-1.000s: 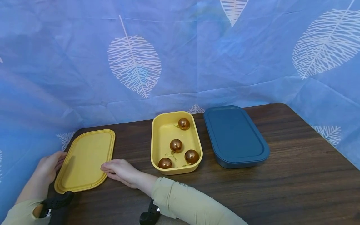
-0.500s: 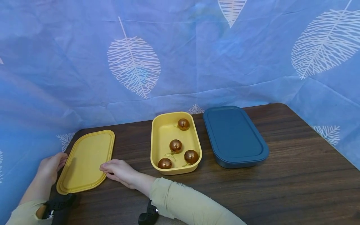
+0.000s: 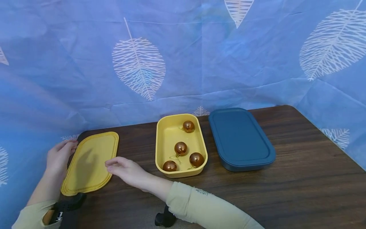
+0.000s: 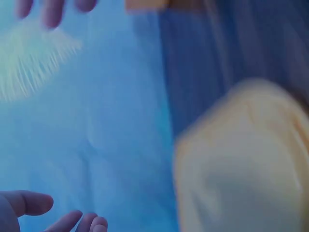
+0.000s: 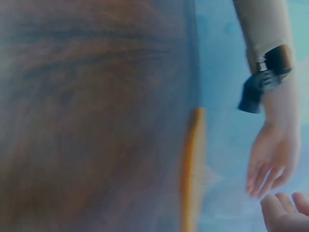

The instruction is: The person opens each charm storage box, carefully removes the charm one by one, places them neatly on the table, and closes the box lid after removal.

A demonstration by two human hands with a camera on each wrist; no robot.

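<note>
A yellow lid (image 3: 101, 144) lies flat at the table's left end. My left hand (image 3: 59, 157) is raised above its left edge, fingers loosely bent and holding nothing. Over the lid's right edge hovers my right hand (image 3: 128, 171), also holding nothing, its fingers extended towards the lid. The right wrist view shows the left hand (image 5: 274, 157) apart from the lid's edge (image 5: 193, 169). Right of the lid stands an uncovered yellow box (image 3: 168, 135). Several shiny copper-coloured Christmas baubles (image 3: 180, 148) with gold strings lie inside it.
A dark blue box with its lid on (image 3: 241, 136) stands right of the yellow box. The dark wooden table (image 3: 286, 184) ends against a blue curtain (image 3: 186, 63) with white leaf prints at the back and sides. Both wrists wear black camera mounts.
Both hands have come off the lid's edges: the left has risen and moved up and right in view, the right has lifted slightly. The lid and the boxes stay where they were.
</note>
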